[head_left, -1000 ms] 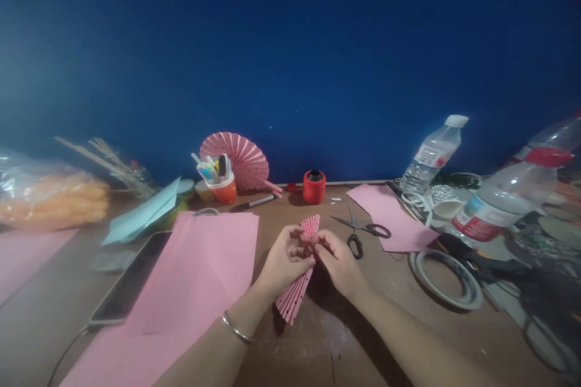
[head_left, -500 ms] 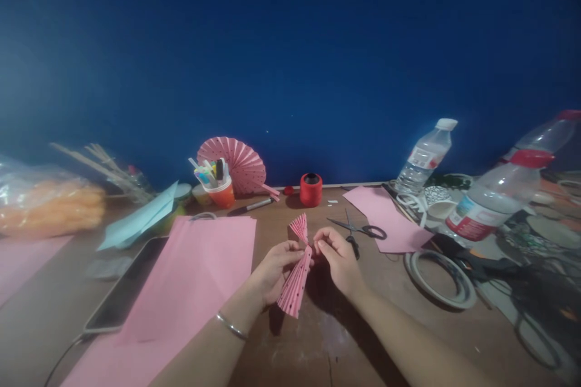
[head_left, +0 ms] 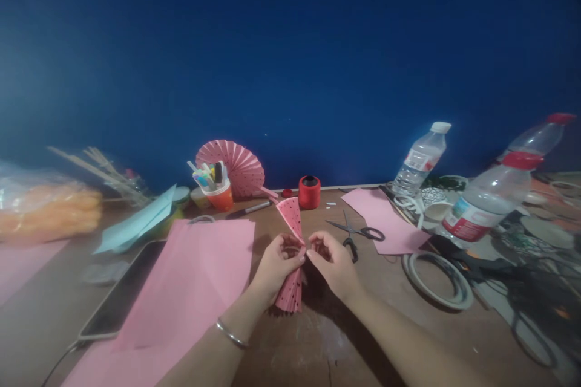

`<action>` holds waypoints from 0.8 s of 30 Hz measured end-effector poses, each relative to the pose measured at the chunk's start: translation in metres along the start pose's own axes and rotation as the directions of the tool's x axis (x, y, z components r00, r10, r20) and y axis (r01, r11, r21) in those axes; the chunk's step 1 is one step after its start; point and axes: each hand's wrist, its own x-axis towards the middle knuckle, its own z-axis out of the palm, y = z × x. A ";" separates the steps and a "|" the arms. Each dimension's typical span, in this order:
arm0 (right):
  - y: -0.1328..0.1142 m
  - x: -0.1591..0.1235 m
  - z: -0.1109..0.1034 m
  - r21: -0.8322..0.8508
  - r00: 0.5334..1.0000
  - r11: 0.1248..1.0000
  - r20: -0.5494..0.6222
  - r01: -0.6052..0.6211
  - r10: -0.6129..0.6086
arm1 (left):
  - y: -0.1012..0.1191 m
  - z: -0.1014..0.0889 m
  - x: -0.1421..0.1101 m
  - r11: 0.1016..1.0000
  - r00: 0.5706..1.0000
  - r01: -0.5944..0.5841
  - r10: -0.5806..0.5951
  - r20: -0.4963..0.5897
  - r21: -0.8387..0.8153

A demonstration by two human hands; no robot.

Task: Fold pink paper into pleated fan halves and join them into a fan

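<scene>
Pinching the waist of a dotted pink pleated paper [head_left: 289,293], the left hand [head_left: 278,263] is holding its fingers together on it, just above the counter [head_left: 313,351]. The right hand [head_left: 334,263] is hovering at the same spot, fingers curled nearly together; whether they are gripping anything is hard to tell, the view being soft. Folding is looking done, middle gathered; both ends are flaring only partway, not yet opened round. A spread pink fan [head_left: 238,163] is standing behind the pen cup [head_left: 221,198]. Black scissors [head_left: 350,230] are lying beyond the right hand.
</scene>
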 end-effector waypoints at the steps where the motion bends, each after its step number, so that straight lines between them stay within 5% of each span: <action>1: 0.000 0.001 0.000 -0.022 1.000 1.000 0.000 -0.006 0.006 | 0.000 0.000 0.000 1.000 1.000 -0.010 0.010 0.011 0.019; 9: 0.000 0.006 0.000 -0.167 0.998 0.984 -0.045 -0.058 0.051 | 0.001 0.003 0.000 0.999 0.999 0.018 -0.019 0.035 0.027; 18: 0.005 0.005 -0.001 -0.113 0.997 0.992 -0.068 -0.048 0.041 | 0.003 0.000 0.006 0.980 0.994 0.112 -0.108 0.035 -0.162; 24: 0.004 0.005 0.000 -0.043 0.998 0.998 -0.061 -0.035 0.033 | 0.002 0.000 0.005 0.982 0.993 0.118 -0.114 0.036 -0.144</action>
